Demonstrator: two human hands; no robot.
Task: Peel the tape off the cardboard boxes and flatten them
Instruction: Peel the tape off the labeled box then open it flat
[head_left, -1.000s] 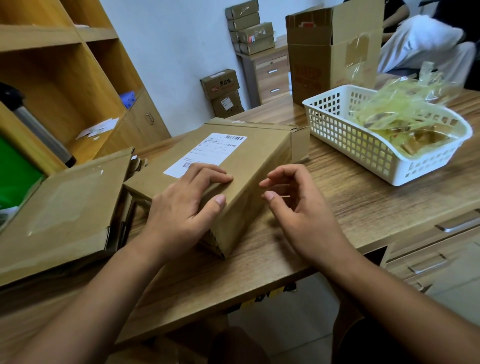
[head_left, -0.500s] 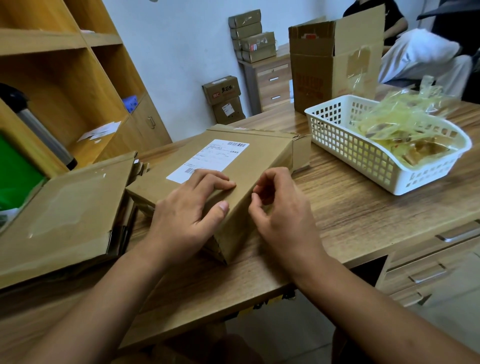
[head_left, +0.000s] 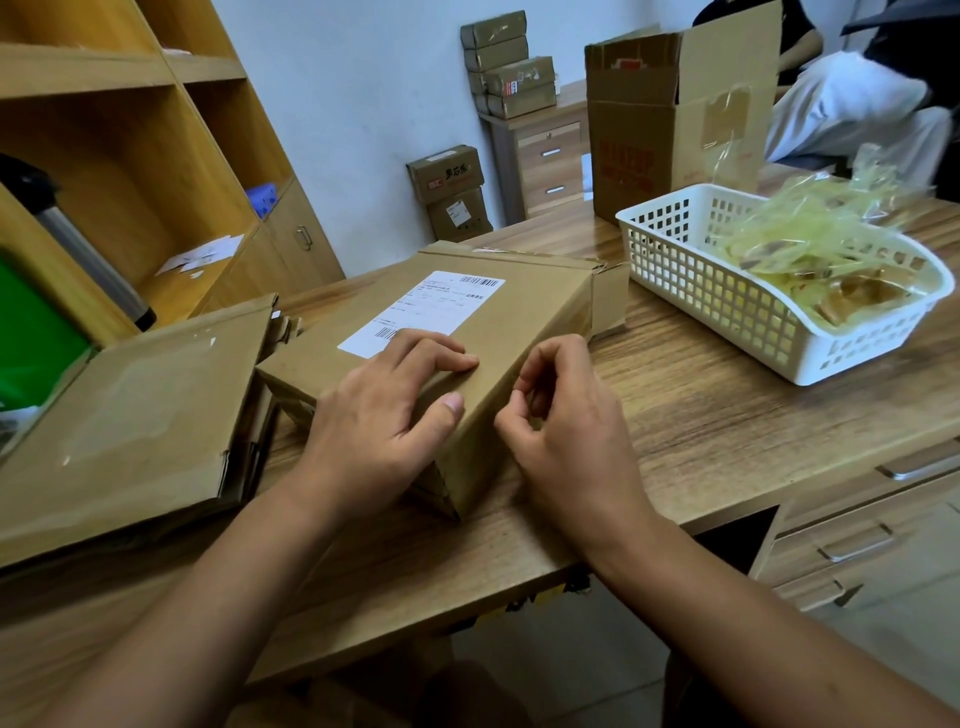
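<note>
A closed cardboard box (head_left: 524, 322) with a white shipping label lies on the wooden desk (head_left: 727, 415) in front of me. My left hand (head_left: 374, 415) grips its near top edge, bent fingers on the top and thumb on the side face. My right hand (head_left: 566, 431) is at that same side face with fingers curled and thumb against them, pinching at the tape there. The tape itself is too clear to make out. A flap sticks out at the box's far right end.
Flattened cardboard (head_left: 130, 415) is stacked at the left. A white basket (head_left: 675, 280) holding peeled tape (head_left: 810, 234) stands at the right, with a tall open box (head_left: 649, 119) behind it. Wooden shelves (head_left: 130, 156) rise on the left. A person (head_left: 857, 104) sits at the back right.
My right hand moved left from open air to the box's side face and curled its fingers there. The left hand stayed on the box.
</note>
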